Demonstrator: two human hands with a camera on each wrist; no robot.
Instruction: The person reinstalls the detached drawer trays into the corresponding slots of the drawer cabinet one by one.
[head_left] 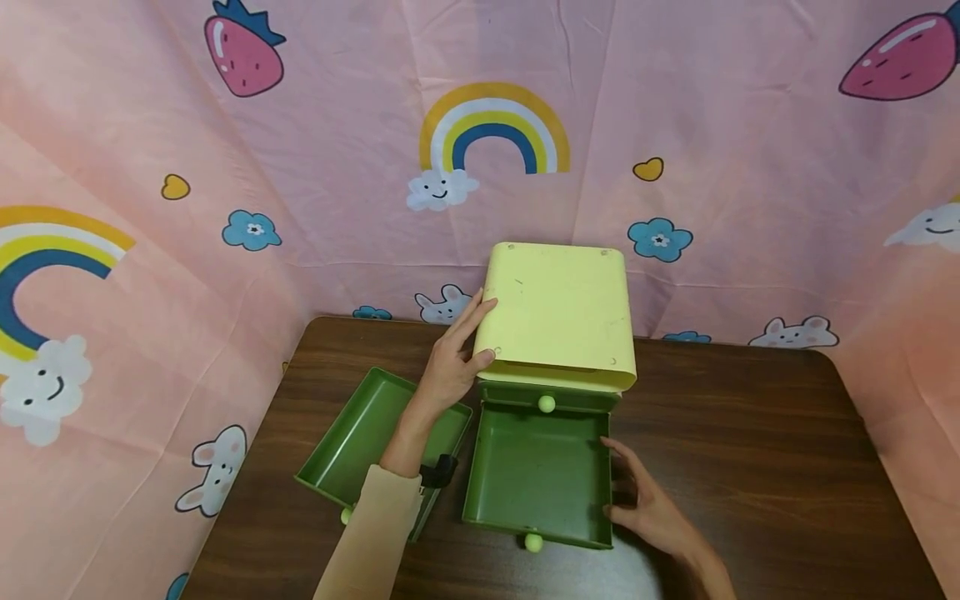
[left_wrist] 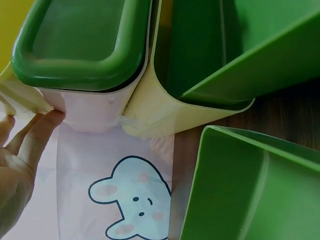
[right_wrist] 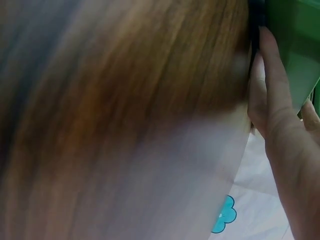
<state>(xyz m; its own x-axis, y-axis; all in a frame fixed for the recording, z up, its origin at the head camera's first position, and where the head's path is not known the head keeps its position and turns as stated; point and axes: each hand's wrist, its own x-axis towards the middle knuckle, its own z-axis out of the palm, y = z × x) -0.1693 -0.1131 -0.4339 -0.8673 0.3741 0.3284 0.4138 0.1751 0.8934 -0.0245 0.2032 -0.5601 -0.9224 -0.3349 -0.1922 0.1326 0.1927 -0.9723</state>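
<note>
A pale yellow drawer cabinet (head_left: 558, 308) stands at the back of the table, with a shut green drawer (head_left: 517, 394) low in its front. Below that, a green drawer (head_left: 540, 475) with a round light green knob is pulled out toward me. My left hand (head_left: 450, 367) rests against the cabinet's left side, thumb near the top front corner; its extended fingers (left_wrist: 42, 132) touch the casing in the left wrist view. My right hand (head_left: 645, 504) touches the pulled-out drawer's right wall, its fingers (right_wrist: 275, 75) fairly straight along the outside.
A separate green drawer (head_left: 352, 450) lies angled on the brown wooden table (head_left: 750, 450), partly behind my left forearm. A pink patterned cloth (head_left: 360, 150) hangs behind and at both sides. A dark strap (head_left: 438, 472) is on my left wrist.
</note>
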